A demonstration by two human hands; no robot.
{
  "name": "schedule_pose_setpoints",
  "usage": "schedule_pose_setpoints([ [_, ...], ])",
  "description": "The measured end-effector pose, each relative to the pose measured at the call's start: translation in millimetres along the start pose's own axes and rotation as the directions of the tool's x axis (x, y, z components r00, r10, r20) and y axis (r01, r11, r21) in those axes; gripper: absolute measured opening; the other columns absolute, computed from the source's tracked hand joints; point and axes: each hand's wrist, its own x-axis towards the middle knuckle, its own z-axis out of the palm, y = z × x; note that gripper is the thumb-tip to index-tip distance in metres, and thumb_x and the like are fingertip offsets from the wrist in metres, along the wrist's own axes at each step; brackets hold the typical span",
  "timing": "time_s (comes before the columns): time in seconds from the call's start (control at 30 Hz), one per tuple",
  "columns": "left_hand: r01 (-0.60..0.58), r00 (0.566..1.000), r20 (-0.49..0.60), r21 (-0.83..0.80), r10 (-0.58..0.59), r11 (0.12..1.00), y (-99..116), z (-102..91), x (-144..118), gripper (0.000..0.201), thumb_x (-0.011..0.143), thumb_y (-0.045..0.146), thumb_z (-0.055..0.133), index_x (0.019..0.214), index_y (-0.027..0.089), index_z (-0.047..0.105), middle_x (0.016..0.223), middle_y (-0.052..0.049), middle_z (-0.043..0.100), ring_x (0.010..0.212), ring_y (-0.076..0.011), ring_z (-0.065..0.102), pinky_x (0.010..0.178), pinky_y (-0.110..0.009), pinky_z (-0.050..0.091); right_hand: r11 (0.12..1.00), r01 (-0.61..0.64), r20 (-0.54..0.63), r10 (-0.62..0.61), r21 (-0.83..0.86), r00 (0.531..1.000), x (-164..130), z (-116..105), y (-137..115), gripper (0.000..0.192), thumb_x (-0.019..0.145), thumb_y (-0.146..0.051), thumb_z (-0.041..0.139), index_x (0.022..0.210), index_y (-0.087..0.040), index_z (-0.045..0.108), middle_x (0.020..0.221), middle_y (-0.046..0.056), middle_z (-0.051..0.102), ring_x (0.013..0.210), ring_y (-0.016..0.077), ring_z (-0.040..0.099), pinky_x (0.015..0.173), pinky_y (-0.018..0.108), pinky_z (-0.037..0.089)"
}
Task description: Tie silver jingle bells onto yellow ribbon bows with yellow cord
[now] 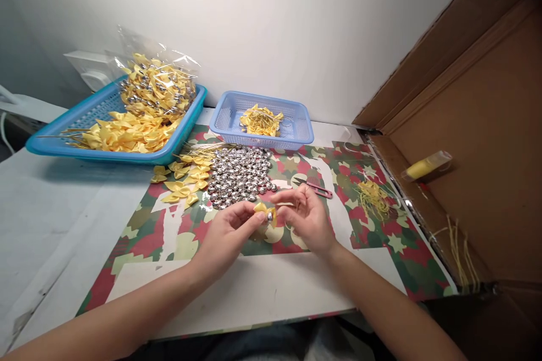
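- up close in the head view, the left hand point(228, 231) and right hand point(305, 215) met over the patterned mat point(148, 231), both pinching one yellow bow point(266, 211) between fingertips.
- the bow hung just above the mat, near the front edge of a heap of silver beads point(241, 175); a silver bit showed at its middle.
- left of the beads lay loose bows point(183, 180), touching the mat.
- behind them sat a big blue tray point(59, 135) piled with bows and a clear bag point(158, 82) of more.
- a smaller basket point(296, 124) stood behind the beads, holding yellow bits.
- a red snipper point(317, 187) lay just beyond the right hand.
- farther right, yellow thread scraps point(373, 196) sat on the mat, and a yellow spool point(425, 166) rested on the cardboard point(499, 124).
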Motion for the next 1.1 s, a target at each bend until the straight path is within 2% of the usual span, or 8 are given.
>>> schedule_pose_setpoints([
  [0.13, -0.047, 0.997, 0.054, -0.063, 0.05, 0.997, -0.6, -4.4, 1.6, 0.022, 0.076, 0.039, 0.071, 0.082, 0.018, 0.066, 0.079, -0.001, 0.064, 0.07, -0.0142, 0.06, 0.061, -0.024, 0.052, 0.999, 0.021, 0.105, -0.025, 0.037, 0.994, -3.6, -4.2, -2.5, 0.044, 0.074, -0.031, 0.076, 0.075, -0.023, 0.033, 0.109, 0.006, 0.068, 0.103, 0.02, 0.065, 0.081, 0.034, 0.055],
  [0.3, -0.021, 0.993, 0.113, -0.071, 0.029, 0.997, -2.2, -7.5, 2.6, 0.02, 0.079, 0.038, 0.07, 0.077, 0.018, 0.068, 0.067, 0.002, 0.062, 0.061, -0.0096, 0.056, 0.057, -0.018, 0.048, 0.995, 0.049, 0.024, -0.051, 0.091, 0.998, -5.5, -0.3, 4.1, 0.046, 0.072, -0.024, 0.077, 0.068, -0.023, 0.031, 0.077, -0.003, 0.066, 0.069, 0.0109, 0.064, 0.067, 0.026, 0.055],
  [0.57, -0.018, 0.992, 0.124, -0.03, 0.022, 0.999, 7.3, -7.0, 2.9, 0.021, 0.072, 0.034, 0.076, 0.081, 0.017, 0.067, 0.06, 0.003, 0.061, 0.053, -0.0076, 0.054, 0.046, -0.014, 0.041, 0.998, -0.026, 0.013, 0.026, 0.053, 1.0, -4.1, -0.1, 2.3, 0.044, 0.071, -0.029, 0.077, 0.068, -0.023, 0.034, 0.073, -0.002, 0.066, 0.064, 0.0114, 0.06, 0.062, 0.027, 0.055],
  [0.67, -0.028, 0.994, 0.101, -0.01, 0.029, 1.0, 9.1, -7.0, 3.4, 0.02, 0.073, 0.033, 0.075, 0.081, 0.017, 0.066, 0.061, 0.003, 0.062, 0.051, -0.0072, 0.054, 0.045, -0.015, 0.041, 0.987, 0.137, -0.07, -0.144, -0.089, 0.987, -7.3, -0.2, 0.9, 0.038, 0.076, -0.027, 0.072, 0.07, -0.023, 0.035, 0.083, 0.001, 0.065, 0.077, 0.0143, 0.062, 0.072, 0.031, 0.054],
  [0.73, -0.019, 0.997, 0.077, 0.001, 0.019, 1.0, 9.3, -6.6, 3.7, 0.021, 0.074, 0.035, 0.073, 0.081, 0.018, 0.064, 0.058, 0.004, 0.06, 0.047, -0.0068, 0.051, 0.042, -0.015, 0.039, 0.924, 0.317, -0.112, -0.345, -0.213, 0.932, -10.9, 0.2, 1.1, 0.038, 0.076, -0.022, 0.071, 0.071, -0.023, 0.034, 0.086, 0.001, 0.063, 0.082, 0.015, 0.06, 0.076, 0.032, 0.051],
  [0.8, -0.018, 0.999, 0.049, 0.007, 0.018, 1.0, 9.1, -6.1, 3.6, 0.021, 0.074, 0.035, 0.073, 0.08, 0.018, 0.063, 0.056, 0.004, 0.059, 0.044, -0.0069, 0.049, 0.04, -0.016, 0.038, 0.865, 0.41, -0.088, -0.45, -0.29, 0.888, -14.9, 1.8, 2.6, 0.043, 0.072, -0.019, 0.075, 0.071, -0.024, 0.032, 0.083, -0.001, 0.06, 0.078, 0.0147, 0.059, 0.073, 0.031, 0.05],
  [0.93, -0.058, 0.997, 0.045, 0.032, 0.056, 0.998, 8.0, -6.3, 2.1, 0.022, 0.073, 0.035, 0.074, 0.079, 0.018, 0.061, 0.062, 0.002, 0.063, 0.053, -0.0107, 0.057, 0.047, -0.019, 0.045, 0.925, 0.269, -0.048, -0.292, -0.268, 0.955, -20.1, 9.2, 7.8, 0.048, 0.068, -0.024, 0.079, 0.071, -0.024, 0.031, 0.083, 0.0, 0.063, 0.075, 0.0159, 0.06, 0.07, 0.032, 0.051],
  [1.1, -0.199, 0.98, 0.024, 0.211, 0.198, 0.957, 5.6, -9.2, -0.4, 0.017, 0.077, 0.033, 0.07, 0.077, 0.018, 0.062, 0.065, 0.0, 0.062, 0.057, -0.0124, 0.057, 0.051, -0.022, 0.045, 0.999, 0.031, -0.064, -0.033, -0.024, 0.997, -18.3, 13.3, 10.1, 0.041, 0.073, -0.033, 0.075, 0.071, -0.023, 0.035, 0.081, 0.0, 0.065, 0.074, 0.015, 0.063, 0.071, 0.03, 0.053],
])
